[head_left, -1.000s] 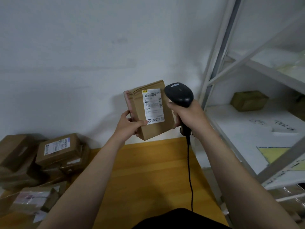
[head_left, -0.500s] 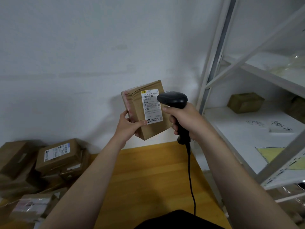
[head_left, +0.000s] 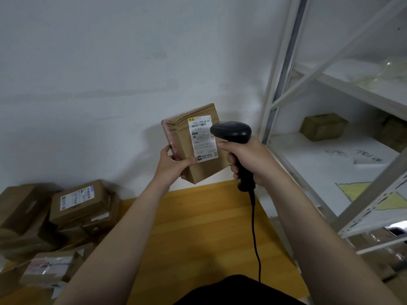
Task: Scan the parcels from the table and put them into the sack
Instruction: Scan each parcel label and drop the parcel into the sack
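Note:
A brown cardboard parcel (head_left: pixel 185 148) with a white shipping label is held upright above the far end of the yellow wooden table (head_left: pixel 198 234). My left hand (head_left: pixel 174 166) grips its lower left corner, thumb on the front by the label. My right hand (head_left: pixel 248 159) grips the handle of a black barcode scanner (head_left: pixel 231 132), whose head points left at the label and covers its right edge. The scanner's black cable hangs down to the table's near edge. No sack is in view.
Several brown parcels (head_left: pixel 77 201) lie piled on the table's left side, one wrapped in clear film (head_left: pixel 48 269) at the front. A white metal shelf rack (head_left: pixel 282 89) stands at the right, with a small cardboard box (head_left: pixel 323 126) and papers on its shelf.
The scanner has dropped and tilted, so its head now points at the label. The parcel stays in my left hand, nearly still.

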